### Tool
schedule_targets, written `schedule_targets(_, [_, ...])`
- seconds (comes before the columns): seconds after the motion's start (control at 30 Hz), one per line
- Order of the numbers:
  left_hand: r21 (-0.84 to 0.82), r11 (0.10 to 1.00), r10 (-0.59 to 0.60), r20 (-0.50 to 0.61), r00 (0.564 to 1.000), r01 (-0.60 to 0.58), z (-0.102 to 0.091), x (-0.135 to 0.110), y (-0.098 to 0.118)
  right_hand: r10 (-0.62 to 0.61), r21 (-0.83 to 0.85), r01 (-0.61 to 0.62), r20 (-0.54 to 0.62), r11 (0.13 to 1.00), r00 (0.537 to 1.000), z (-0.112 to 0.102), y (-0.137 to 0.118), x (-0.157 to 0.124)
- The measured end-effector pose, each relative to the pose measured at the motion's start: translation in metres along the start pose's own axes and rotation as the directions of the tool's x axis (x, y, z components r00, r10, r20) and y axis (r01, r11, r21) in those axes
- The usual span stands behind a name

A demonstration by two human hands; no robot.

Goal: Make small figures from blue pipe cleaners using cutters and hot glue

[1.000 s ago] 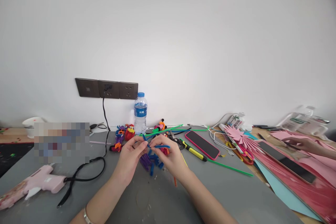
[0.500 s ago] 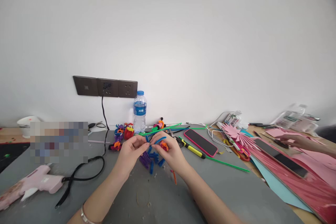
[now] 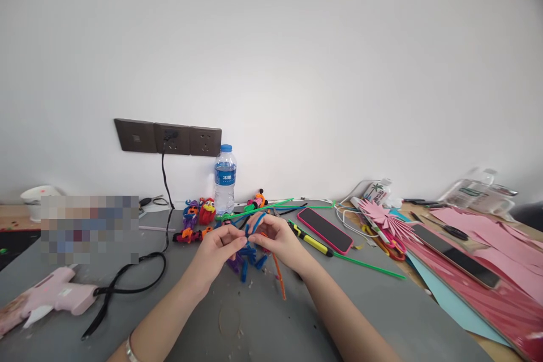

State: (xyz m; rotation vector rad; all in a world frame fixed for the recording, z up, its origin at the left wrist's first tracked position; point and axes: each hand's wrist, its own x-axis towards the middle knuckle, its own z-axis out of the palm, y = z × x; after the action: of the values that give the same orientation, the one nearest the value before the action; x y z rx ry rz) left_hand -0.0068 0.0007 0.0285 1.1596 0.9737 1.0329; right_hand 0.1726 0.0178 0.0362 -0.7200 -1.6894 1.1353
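Between both hands is a bent blue pipe cleaner [image 3: 255, 223], raised a little above the table. My left hand [image 3: 223, 246] pinches its lower left end with thumb and forefinger. My right hand [image 3: 278, 237] is closed on it from the other side, and the strip curves up past those fingertips. Below lie short blue pipe cleaner pieces [image 3: 244, 269] and purple ones [image 3: 233, 263], partly hidden by my fingers. An orange pipe cleaner [image 3: 279, 277] lies beside my right wrist. Small fuzzy figures [image 3: 207, 211] in red, purple and orange stand behind my left hand.
A water bottle [image 3: 225, 181] stands by the wall. Right of my hands are yellow-black cutters [image 3: 311, 241], a pink-cased phone [image 3: 324, 229] and green pipe cleaners [image 3: 369, 266]. A pink glue gun [image 3: 55, 297] with a black cord lies left. Pink paper [image 3: 504, 237] covers the far right.
The blue pipe cleaner has turned more upright between my fingers, and my hands have shifted slightly right. Another person's hand at the far right has gone from view.
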Motion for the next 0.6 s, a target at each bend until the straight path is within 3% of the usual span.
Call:
schedule_targets(0.2, [0.050,0.998,0.026,0.006,1.000,-0.026,-0.0021,0.0000,0.0006,-0.001,-0.001,0.001,-0.004,1.000,1.000,0.0020,-0.0022,0.0010])
schedule_targets(0.4, [0.155,0.977,0.140,0.043,0.989,-0.145,-0.0039,0.0029,0.0004,0.088,0.112,-0.085,-0.017,0.990,0.996,0.0040,0.0007,-0.0001])
schedule_targets(0.6, [0.160,0.968,0.200,-0.019,0.980,-0.194,-0.0037,0.0049,-0.0069,0.171,0.177,-0.156,-0.072,0.972,0.983,0.0068,0.0038,0.0030])
